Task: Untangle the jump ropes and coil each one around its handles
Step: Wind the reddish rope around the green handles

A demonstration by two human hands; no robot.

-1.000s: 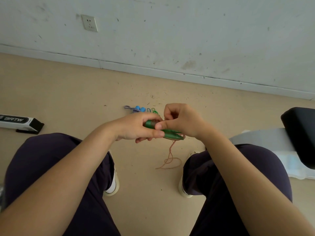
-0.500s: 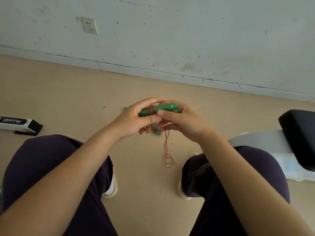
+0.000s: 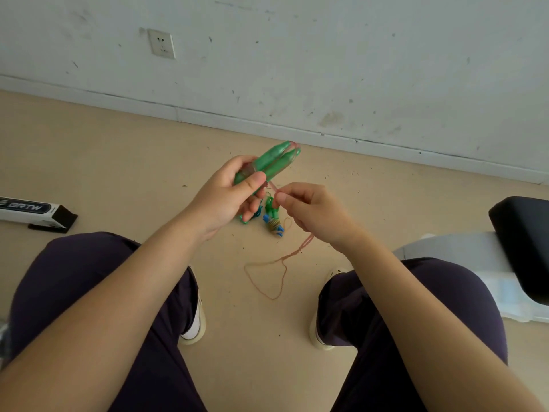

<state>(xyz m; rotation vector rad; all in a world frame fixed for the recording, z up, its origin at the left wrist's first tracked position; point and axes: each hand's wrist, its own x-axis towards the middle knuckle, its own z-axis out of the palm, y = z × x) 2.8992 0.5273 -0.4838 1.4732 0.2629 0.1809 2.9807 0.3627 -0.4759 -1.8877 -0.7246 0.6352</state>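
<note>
While the left hand (image 3: 225,197) clamped two green plastic jump-rope handles (image 3: 269,165) side by side, tips toward 1 o'clock | right hand (image 3: 309,212) pinched thin pink cord (image 3: 279,263), trailing toward 6 o'clock | cord likely light, limp, kink-prone; best gripped near handles.

Both forearms reach from the lower corners toward the frame's centre. The left hand (image 3: 227,197) is raised, palm turned inward, fingers and thumb curled in a closed grip. The right hand (image 3: 312,211), slightly lower, pinches thumb against forefinger, remaining fingers folded beneath.
</note>
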